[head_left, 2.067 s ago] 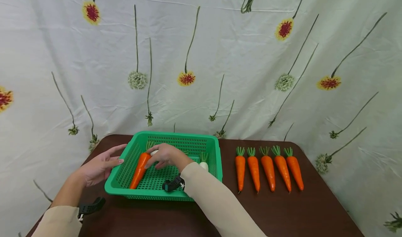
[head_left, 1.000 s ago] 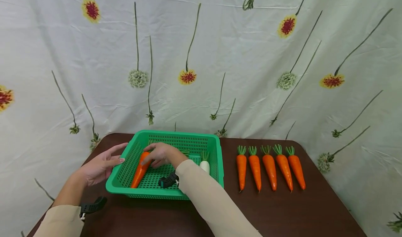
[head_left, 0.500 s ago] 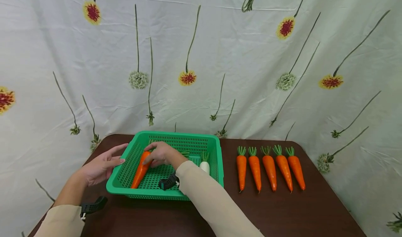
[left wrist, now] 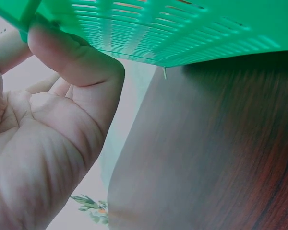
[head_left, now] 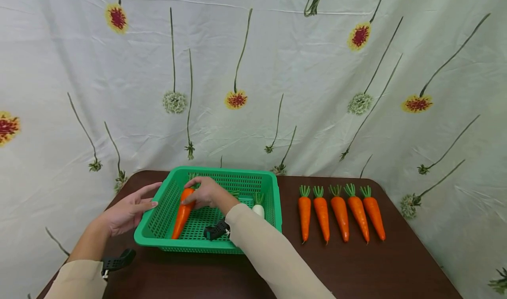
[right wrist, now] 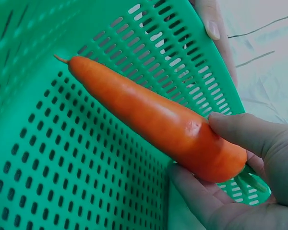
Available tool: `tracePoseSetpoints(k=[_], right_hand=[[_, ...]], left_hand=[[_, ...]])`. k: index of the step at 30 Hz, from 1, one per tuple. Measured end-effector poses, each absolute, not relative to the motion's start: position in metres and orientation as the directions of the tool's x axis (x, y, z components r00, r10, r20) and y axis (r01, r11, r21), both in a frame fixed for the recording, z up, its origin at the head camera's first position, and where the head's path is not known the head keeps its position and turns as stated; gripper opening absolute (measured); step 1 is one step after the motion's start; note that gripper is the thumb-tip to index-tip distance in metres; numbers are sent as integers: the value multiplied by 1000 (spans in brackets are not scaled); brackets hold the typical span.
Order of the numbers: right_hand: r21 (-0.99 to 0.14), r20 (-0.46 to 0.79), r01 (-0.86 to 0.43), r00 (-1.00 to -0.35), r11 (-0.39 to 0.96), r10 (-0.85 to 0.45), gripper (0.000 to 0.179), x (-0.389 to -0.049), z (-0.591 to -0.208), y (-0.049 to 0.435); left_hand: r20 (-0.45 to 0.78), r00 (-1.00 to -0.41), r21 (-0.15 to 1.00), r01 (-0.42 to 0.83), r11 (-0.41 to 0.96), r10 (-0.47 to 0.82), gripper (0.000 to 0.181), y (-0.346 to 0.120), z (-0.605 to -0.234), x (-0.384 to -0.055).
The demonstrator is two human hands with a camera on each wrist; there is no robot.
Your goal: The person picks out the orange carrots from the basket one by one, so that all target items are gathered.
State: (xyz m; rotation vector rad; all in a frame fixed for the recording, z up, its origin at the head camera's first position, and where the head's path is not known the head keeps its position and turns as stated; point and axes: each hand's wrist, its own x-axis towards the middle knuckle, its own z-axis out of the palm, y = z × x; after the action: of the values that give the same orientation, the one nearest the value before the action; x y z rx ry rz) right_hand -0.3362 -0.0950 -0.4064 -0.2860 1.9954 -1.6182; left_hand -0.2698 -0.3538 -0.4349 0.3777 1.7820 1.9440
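My right hand [head_left: 206, 191] reaches into the green plastic basket [head_left: 222, 245] and grips an orange carrot [right wrist: 134, 105] near its leafy end. In the right wrist view the thumb lies on one side of the carrot and a finger on the other. The carrot tilts, its thin tip toward the basket's near side. At the basket's left rim, my left hand [head_left: 126, 211] holds on with thumb and fingers, the palm away from the wall. A white radish [head_left: 258, 210] with green leaves lies inside the basket at the right, partly hidden by my right sleeve.
On the dark wooden table [head_left: 356, 268], several carrots [head_left: 339, 215] lie in a row to the right of the basket, leaves pointing away. A white cloth with printed flowers [head_left: 222, 48] hangs behind the table. Black wrist devices sit on both arms.
My right hand has closed its fingers around the carrot's thick end. The carrot has shifted slightly right, away from the basket's left wall. My left hand stays at the rim.
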Motion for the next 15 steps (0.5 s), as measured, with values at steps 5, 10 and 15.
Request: tracePoseSetpoints(k=[5, 10, 15], right_hand=[[-957, -273, 180, -819, 226, -504, 51, -345, -410, -87], [-958, -269, 169, -814, 233, -515, 53, -349, -410, -78], [-958, -270, 172, -812, 230, -518, 52, -348, -407, -69]], left_hand=[[-109, -853, 986, -160, -55, 511, 79, -354, -435, -271], [-112, -856, 985, -162, -56, 504, 81, -354, -435, -270], [-115, -860, 985, -163, -54, 496, 80, -355, -437, -270]])
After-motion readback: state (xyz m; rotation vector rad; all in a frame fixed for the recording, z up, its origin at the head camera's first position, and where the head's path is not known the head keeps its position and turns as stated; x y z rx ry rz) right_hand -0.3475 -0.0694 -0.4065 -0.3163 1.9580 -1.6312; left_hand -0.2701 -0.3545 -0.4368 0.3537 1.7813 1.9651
